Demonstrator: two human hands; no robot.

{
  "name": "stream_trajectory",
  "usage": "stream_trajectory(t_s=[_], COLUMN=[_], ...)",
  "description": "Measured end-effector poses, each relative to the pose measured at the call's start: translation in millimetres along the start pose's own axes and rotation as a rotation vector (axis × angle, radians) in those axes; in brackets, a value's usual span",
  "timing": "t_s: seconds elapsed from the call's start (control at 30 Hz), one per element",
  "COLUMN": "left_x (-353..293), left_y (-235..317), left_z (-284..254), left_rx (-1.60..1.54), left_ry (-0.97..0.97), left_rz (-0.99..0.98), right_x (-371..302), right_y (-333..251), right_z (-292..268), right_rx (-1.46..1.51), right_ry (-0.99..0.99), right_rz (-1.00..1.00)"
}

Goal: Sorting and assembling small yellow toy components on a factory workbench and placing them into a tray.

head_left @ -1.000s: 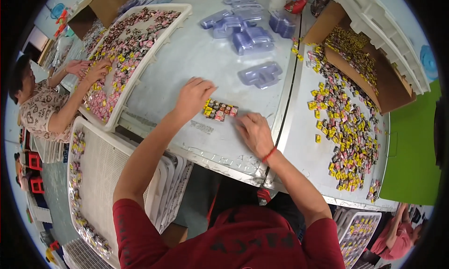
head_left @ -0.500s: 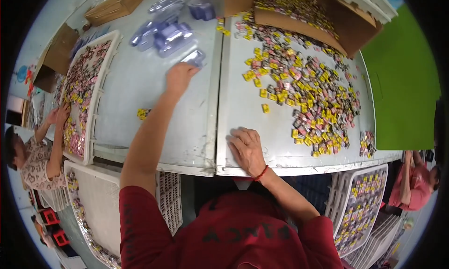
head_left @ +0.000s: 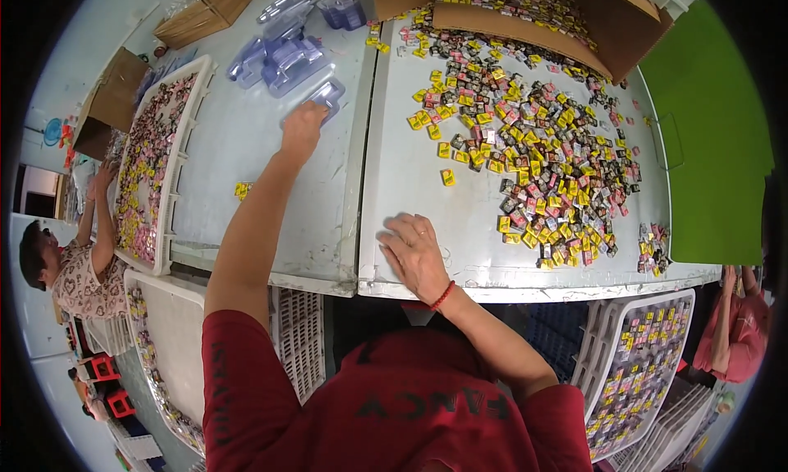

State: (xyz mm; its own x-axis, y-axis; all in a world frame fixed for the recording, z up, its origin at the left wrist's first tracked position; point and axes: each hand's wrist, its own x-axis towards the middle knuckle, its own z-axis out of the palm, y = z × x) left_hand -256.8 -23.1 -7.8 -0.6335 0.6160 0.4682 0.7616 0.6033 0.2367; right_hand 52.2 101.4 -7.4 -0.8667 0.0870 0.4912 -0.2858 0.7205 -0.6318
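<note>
My left hand (head_left: 302, 130) is stretched forward over the left table. Its fingers pinch the near edge of a clear, bluish plastic blister tray (head_left: 327, 97), which lies beside a loose pile of similar clear trays (head_left: 289, 61). On the right table, close to the front edge, my right hand (head_left: 417, 254) rests palm down with its fingers apart and nothing in them. Beyond it spreads a heap of small wrapped pieces (head_left: 542, 168) in yellow, pink and black. One yellow piece (head_left: 447, 177) lies alone on the heap's near side.
A cardboard box (head_left: 517, 37) lies on its side at the back, full of the same pieces. White crates (head_left: 185, 135) of pieces stand at the left, where a person (head_left: 82, 258) reaches in. Another crate (head_left: 640, 373) leans below the right table. A seam divides the two tables.
My view has shifted slightly, so the tables and pieces sit a little differently. My left hand stays at the clear tray, and my right hand stays resting on the table.
</note>
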Motion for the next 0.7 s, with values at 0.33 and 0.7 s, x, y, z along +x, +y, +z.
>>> stream_trajectory(t_s=[0.33, 0.7], left_x=[27.9, -5.1], left_y=[-11.2, 99.4], left_z=[-24.7, -68.6], left_rx=[-0.392, -0.514], left_ry=[-0.275, 0.073], left_rz=[-0.598, -0.027], right_x=[3.3, 75.3], right_y=[1.9, 117.2], right_z=[-3.5, -61.5], right_rx=[-0.004, -0.683], right_ry=[0.009, 0.117], right_rz=[0.019, 0.302])
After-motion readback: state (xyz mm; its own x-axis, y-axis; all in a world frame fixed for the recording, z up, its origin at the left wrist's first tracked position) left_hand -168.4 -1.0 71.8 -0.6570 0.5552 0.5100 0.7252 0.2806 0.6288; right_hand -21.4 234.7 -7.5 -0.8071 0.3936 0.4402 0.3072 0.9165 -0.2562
